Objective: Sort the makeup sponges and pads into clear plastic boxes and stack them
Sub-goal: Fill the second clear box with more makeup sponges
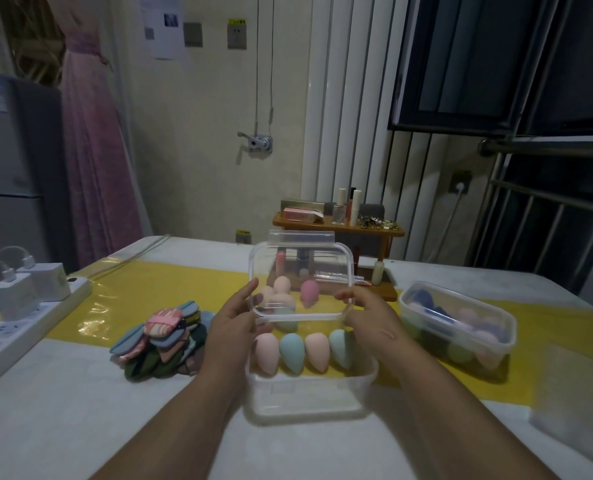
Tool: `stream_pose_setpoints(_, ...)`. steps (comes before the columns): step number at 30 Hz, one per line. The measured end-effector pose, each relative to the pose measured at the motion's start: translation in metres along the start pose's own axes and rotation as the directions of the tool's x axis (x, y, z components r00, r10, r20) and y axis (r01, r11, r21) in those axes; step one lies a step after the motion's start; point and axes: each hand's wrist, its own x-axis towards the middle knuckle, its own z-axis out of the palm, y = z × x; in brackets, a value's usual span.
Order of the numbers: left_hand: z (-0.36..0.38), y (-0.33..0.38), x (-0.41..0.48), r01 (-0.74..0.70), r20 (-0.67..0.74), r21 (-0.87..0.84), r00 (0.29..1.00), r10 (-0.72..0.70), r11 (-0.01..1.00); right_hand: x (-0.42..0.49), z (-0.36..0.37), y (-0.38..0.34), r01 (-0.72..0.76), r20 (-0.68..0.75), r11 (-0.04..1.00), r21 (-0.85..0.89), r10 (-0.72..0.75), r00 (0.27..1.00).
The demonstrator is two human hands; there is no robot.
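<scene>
Straight ahead of me on the bench (pixel 80 427) sits an open box (pixel 308 396), with a row of sponges (pixel 303 351) standing side by side in it. Over its far half the lid (pixel 302 258) is held tilted, the left hand (pixel 234 327) pinching its left edge and the right hand (pixel 367 320) its right edge. More sponges show through the lid, behind the row. Left of the open box lies a heap of pads (pixel 163 341). Farther left, at the bench edge, is a power strip (pixel 21 330) with chargers (pixel 28 289) plugged into it. Right of the open box, well apart, a second box (pixel 461 327) holds sponges. At the far side, behind the lid, a small shelf (pixel 336 229) carries bottles (pixel 355 206).
</scene>
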Motion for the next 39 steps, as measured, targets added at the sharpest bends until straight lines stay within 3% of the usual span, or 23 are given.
stream_pose_setpoints(8,0.014,-0.013,-0.010,-0.122,0.031,0.319,0.993,0.118,0.940,-0.010,-0.017,0.013,-0.098,-0.108,0.992,0.079,0.106,0.988)
stream_pose_setpoints(15,0.018,-0.006,0.013,-0.250,0.142,0.651,0.968,0.209,0.716,-0.016,-0.028,0.029,-0.105,-0.183,0.990,0.095,0.121,0.976)
stream_pose_setpoints(18,0.016,-0.012,0.024,-0.276,0.182,0.815,0.957,0.227,0.510,-0.014,-0.031,0.032,-0.142,-0.229,0.989,0.051,0.150,0.962)
stream_pose_setpoints(21,0.012,-0.021,0.029,-0.349,0.347,0.890,0.936,0.061,0.293,-0.013,-0.031,0.033,-0.174,-0.255,0.985,0.020,0.173,0.951)
stream_pose_setpoints(23,0.011,-0.031,0.036,-0.448,0.441,0.891,0.892,0.099,0.071,-0.012,-0.031,0.034,-0.179,-0.265,0.984,0.007,0.174,0.948)
stream_pose_setpoints(25,0.013,-0.034,0.035,-0.447,0.438,0.894,0.883,0.168,0.023,-0.011,-0.030,0.034,-0.184,-0.268,0.983,0.007,0.179,0.947)
stream_pose_setpoints(28,0.009,-0.035,0.036,-0.479,0.497,0.868,0.831,0.250,-0.132,-0.009,-0.029,0.035,-0.190,-0.269,0.982,0.010,0.185,0.945)
stream_pose_setpoints(30,0.005,-0.036,0.038,-0.463,0.471,0.881,0.839,0.273,-0.096,-0.009,-0.029,0.036,-0.185,-0.277,0.983,0.002,0.178,0.944)
stream_pose_setpoints(33,0.004,-0.023,0.038,-0.407,0.355,0.901,0.891,0.284,0.151,-0.007,-0.030,0.035,-0.190,-0.285,0.982,-0.018,0.177,0.942)
stream_pose_setpoints(39,0.012,0.014,0.021,-0.496,0.327,0.757,0.851,0.411,0.425,-0.008,-0.030,0.036,-0.161,-0.272,0.986,-0.033,0.146,0.951)
